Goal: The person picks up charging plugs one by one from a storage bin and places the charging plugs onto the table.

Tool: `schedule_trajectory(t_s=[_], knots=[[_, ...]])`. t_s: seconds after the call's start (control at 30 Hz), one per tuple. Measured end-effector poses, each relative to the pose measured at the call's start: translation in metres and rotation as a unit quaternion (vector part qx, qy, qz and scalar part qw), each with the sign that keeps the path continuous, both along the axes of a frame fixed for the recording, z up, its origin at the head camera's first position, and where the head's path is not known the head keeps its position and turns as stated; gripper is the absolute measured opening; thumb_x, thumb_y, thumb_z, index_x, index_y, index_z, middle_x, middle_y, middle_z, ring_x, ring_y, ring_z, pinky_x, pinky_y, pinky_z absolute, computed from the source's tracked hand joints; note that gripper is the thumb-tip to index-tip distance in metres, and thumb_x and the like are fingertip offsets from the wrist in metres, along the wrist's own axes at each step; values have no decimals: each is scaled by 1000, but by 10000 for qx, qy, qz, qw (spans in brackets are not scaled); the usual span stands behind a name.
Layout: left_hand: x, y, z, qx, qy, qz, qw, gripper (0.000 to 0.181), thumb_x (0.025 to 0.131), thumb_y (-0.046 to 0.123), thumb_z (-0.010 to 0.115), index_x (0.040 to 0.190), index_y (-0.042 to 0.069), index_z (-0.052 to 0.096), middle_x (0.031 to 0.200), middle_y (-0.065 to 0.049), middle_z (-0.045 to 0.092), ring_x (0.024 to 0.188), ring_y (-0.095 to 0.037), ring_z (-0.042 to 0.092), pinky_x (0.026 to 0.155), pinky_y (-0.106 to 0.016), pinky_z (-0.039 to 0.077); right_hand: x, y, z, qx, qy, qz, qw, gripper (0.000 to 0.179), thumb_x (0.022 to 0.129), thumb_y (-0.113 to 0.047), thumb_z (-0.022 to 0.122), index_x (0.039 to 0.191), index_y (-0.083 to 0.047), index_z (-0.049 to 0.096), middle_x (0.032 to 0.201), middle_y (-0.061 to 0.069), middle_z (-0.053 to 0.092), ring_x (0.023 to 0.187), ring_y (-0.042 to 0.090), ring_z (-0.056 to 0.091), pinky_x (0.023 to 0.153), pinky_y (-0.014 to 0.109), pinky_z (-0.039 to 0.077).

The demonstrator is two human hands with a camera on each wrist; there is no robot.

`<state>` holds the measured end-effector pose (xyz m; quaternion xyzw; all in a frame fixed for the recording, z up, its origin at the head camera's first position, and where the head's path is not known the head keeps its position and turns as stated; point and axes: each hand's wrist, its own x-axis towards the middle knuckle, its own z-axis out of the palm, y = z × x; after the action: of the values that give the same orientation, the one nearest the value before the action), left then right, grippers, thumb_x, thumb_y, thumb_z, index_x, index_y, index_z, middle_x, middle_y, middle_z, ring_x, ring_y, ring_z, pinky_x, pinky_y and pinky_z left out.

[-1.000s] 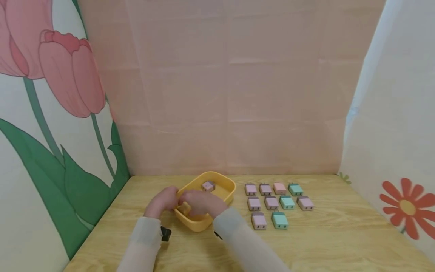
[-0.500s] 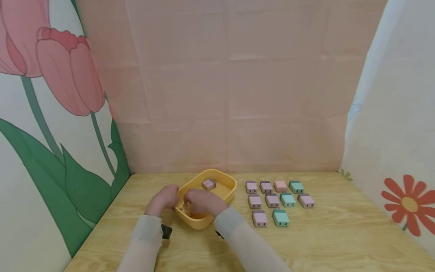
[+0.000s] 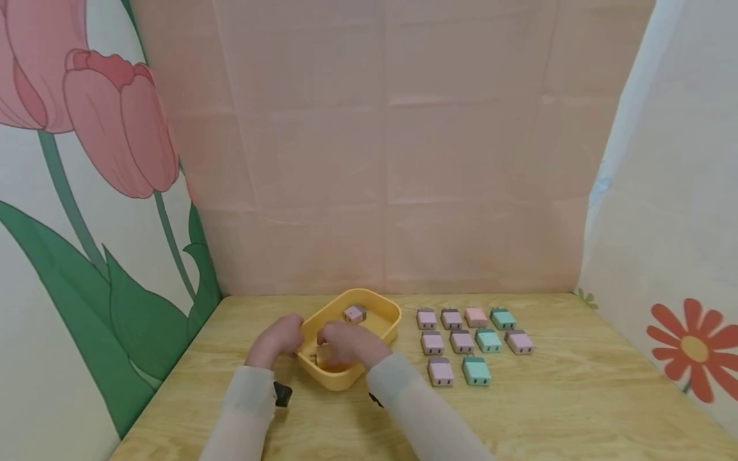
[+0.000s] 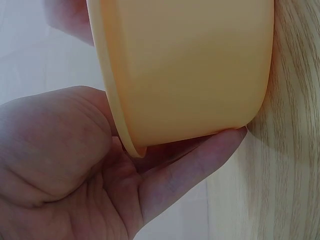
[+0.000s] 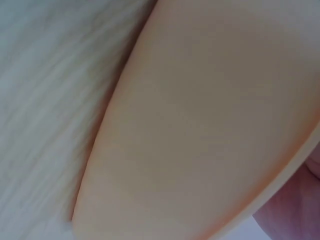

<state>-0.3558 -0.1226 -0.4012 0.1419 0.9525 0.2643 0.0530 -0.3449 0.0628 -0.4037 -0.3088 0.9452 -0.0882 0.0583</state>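
A yellow plastic tub stands on the table, and one purple charger plug lies inside it toward the back. My left hand grips the tub's left rim; in the left wrist view the thumb is over the rim and fingers press against the outer wall. Inside the front of the tub, my right hand holds a pale yellow charger plug, its prongs pointing left. In the right wrist view the tub's wall hides most of that hand.
Right of the tub, several charger plugs lie in rows on the wooden table, among them a purple one, a teal one and a pink one. A pink backdrop rises behind the table.
My right hand has shifted slightly right inside the tub, and the yellow charger plug shows more clearly in its fingers. The left hand keeps its grip on the rim.
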Motion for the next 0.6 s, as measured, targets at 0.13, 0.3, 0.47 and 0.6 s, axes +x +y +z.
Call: schedule_trajectory(t_s=[0.13,0.3,0.47,0.6], knots=[[-1,0,-1,61,-24,24,10000,14,87,-7,56,95,-3,67,79,-5,62,69,-19,59,59,-26,50,0,-2,-2,-59,33,-103,9999,24,96,-17,79,119,-13,80,115,0,81,93,10,68,87,25,59],[-2,1,-2,32,-34,15,10000,16,86,-7,56,96,-3,68,79,-5,61,69,-19,58,58,-26,48,2,-3,-5,-20,33,-264,9996,23,93,-21,84,115,-13,81,109,-1,81,88,7,64,84,25,58],[-1,1,-2,34,-72,47,10000,18,86,-7,55,99,-3,68,82,-6,62,71,-20,59,60,-27,48,1,0,-7,-284,8,-499,9983,20,92,-21,85,110,-15,80,100,-5,77,79,8,58,75,25,53],[0,1,-1,39,-103,82,9999,20,87,-6,56,103,-4,68,86,-8,66,75,-21,61,64,-29,53,3,4,-6,-595,165,-685,9957,26,88,-18,88,113,-14,79,106,-3,77,85,9,61,81,28,56]])
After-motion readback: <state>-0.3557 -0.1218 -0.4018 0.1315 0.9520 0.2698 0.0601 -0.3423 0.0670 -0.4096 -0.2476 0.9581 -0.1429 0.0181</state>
